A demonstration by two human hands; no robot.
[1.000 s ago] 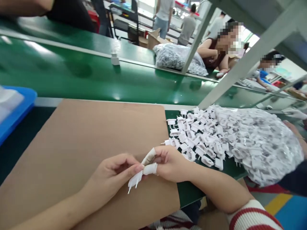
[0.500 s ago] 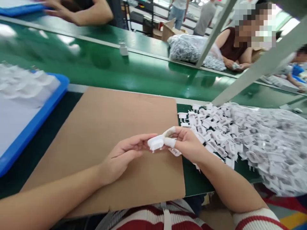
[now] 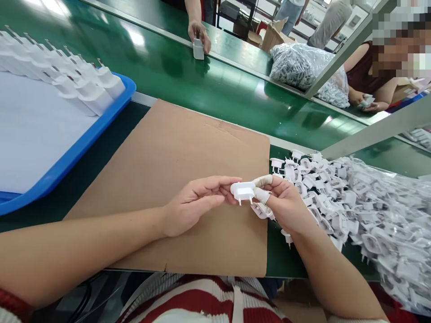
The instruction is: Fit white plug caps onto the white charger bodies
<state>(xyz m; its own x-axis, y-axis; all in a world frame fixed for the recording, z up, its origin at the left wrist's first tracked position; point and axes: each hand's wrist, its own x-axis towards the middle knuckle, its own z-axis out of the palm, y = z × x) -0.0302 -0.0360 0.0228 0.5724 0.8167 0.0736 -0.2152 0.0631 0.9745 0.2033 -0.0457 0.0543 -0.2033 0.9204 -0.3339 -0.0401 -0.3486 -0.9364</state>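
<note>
A white two-pin plug piece [image 3: 244,191] is pinched between the wrapped thumb and finger of my right hand [image 3: 286,202], pins pointing down. My left hand [image 3: 193,204] is beside its left end, fingers apart, the fingertips near or touching the piece; whether they bear on it is hard to tell. Another white plug piece [image 3: 260,210] shows just below my right fingers, partly hidden. Both hands are above a brown cardboard sheet [image 3: 188,148]. Right of the sheet is a heap of loose white plug pieces [image 3: 323,188].
A blue tray [image 3: 77,154] with white adapters [image 3: 84,87] stands at the left. Clear plastic covers more pieces [image 3: 400,224] at the right. Behind runs a green belt [image 3: 229,85]; another person's hand [image 3: 198,33] holds an adapter there. A slanted metal post [image 3: 373,134] crosses at the right.
The view has shifted, so the tray shows more fully. The held piece now faces with its pins straight down. Across the belt, another person's hand has come onto the adapter standing there.
</note>
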